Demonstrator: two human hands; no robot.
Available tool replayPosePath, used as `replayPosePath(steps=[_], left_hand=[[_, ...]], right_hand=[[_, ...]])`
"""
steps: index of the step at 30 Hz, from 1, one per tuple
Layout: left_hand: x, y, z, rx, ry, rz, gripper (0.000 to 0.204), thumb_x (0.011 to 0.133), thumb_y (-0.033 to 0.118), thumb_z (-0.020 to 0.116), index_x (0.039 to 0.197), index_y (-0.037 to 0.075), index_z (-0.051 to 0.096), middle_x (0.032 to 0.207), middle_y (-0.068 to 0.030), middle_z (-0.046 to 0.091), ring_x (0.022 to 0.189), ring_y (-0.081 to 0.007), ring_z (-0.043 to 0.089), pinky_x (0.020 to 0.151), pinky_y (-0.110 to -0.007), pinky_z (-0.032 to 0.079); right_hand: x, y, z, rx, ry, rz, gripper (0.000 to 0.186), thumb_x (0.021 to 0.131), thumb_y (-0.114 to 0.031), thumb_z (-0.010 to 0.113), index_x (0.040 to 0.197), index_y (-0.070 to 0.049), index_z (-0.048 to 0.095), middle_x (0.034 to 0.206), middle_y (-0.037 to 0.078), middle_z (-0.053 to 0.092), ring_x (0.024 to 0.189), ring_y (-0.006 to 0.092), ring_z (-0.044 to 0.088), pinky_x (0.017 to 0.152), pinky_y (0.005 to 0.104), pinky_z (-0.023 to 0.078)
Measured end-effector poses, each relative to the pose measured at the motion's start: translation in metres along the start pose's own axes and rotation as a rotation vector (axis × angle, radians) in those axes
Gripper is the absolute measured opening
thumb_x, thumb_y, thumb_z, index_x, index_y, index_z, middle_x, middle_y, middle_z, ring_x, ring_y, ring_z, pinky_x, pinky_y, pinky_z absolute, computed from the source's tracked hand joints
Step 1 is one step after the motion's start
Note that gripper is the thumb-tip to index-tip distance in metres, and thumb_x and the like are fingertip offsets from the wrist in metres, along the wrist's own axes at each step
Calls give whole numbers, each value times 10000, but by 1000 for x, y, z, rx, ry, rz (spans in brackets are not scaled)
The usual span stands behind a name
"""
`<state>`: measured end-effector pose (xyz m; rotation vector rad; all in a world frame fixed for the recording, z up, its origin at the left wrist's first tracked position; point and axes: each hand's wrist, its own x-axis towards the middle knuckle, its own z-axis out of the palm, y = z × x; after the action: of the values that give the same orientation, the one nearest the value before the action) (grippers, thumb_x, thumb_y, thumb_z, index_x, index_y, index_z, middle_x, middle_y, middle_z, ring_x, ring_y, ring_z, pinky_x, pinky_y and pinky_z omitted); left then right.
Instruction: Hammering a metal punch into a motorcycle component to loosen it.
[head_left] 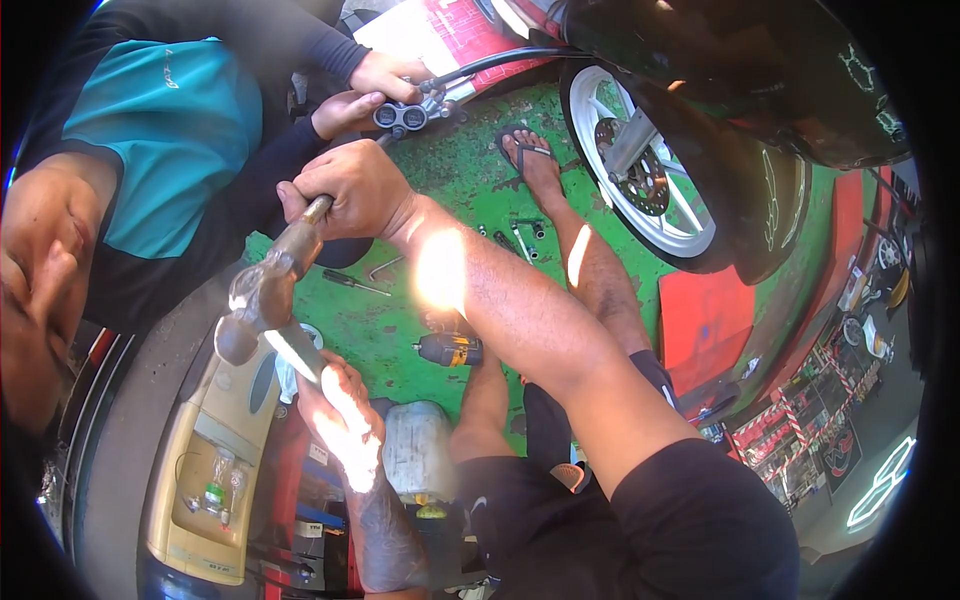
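My right hand (355,185) is closed in a fist around the handle of a ball-peen hammer (262,290), whose worn metal head hangs down to the left. Below it, my left hand (340,395) is closed, its fingers washed out by sunlight. A bright, flat piece (293,352) sticks out between its fingers and the hammer head; what it is I cannot make out. Just beyond my right fist, a co-worker's two hands (365,95) hold a grey brake caliper (405,117) with two round pistons facing up. A black tube (500,62) runs from near it toward the motorcycle.
A motorcycle's white front wheel (690,215) stands at the right. On the green floor lie a yellow-black power drill (450,349), a screwdriver (355,283), a hex key (385,268) and sockets (527,235). A beige tray (165,500) and grey container (418,450) are near left.
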<state>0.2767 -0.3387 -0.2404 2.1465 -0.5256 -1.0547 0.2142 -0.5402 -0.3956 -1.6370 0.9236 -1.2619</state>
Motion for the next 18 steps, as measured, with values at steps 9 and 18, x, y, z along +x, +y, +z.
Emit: replayPosePath(steps=[9, 18], left_hand=[[-17, 47, -36, -372, -121, 281, 398, 1054, 440, 479, 1095, 52, 557, 712, 23, 452, 546, -56, 354, 483, -214, 274], [-5, 8, -6, 62, -108, 234, 291, 1076, 343, 513, 964, 76, 484, 684, -1, 449, 523, -93, 409, 449, -259, 348]], right_hand=[[-2, 0, 0, -4, 31, -18, 369, 827, -181, 743, 526, -108, 542, 539, 95, 577, 506, 297, 615, 485, 411, 476], [-20, -4, -13, -96, 45, -101, 376, 823, -148, 741, 518, -127, 523, 543, 95, 570, 502, 300, 610, 473, 410, 480]])
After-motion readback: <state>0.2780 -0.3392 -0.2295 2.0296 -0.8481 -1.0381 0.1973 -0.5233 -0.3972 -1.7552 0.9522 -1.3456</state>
